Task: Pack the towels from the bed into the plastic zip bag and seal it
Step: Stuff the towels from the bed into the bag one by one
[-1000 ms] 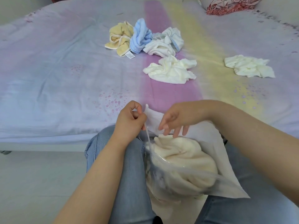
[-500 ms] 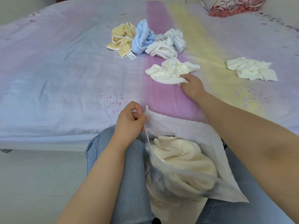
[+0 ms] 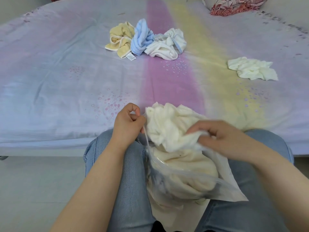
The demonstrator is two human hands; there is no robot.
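Observation:
A clear plastic zip bag (image 3: 222, 186) lies on my lap with a cream towel (image 3: 187, 166) inside it. My left hand (image 3: 127, 124) pinches the bag's rim and holds the mouth up. My right hand (image 3: 219, 136) grips a crumpled white towel (image 3: 168, 124) at the bag's mouth. Farther back on the bed lie a yellow towel (image 3: 120, 40), a blue towel (image 3: 142, 37) and a white towel with blue trim (image 3: 168, 43), all bunched together. Another white towel (image 3: 250, 68) lies alone to the right.
The bed (image 3: 50, 81) has a pastel sheet with pink and yellow stripes. A red-patterned pillow (image 3: 234, 5) sits at the far right corner. My knees in blue jeans (image 3: 133, 198) are against the bed's edge, with pale floor (image 3: 33, 190) to the left.
My right hand reached out to the white towel on the pink stripe, took hold of it and brought it back to the bag's mouth. The left hand kept pinching the rim.

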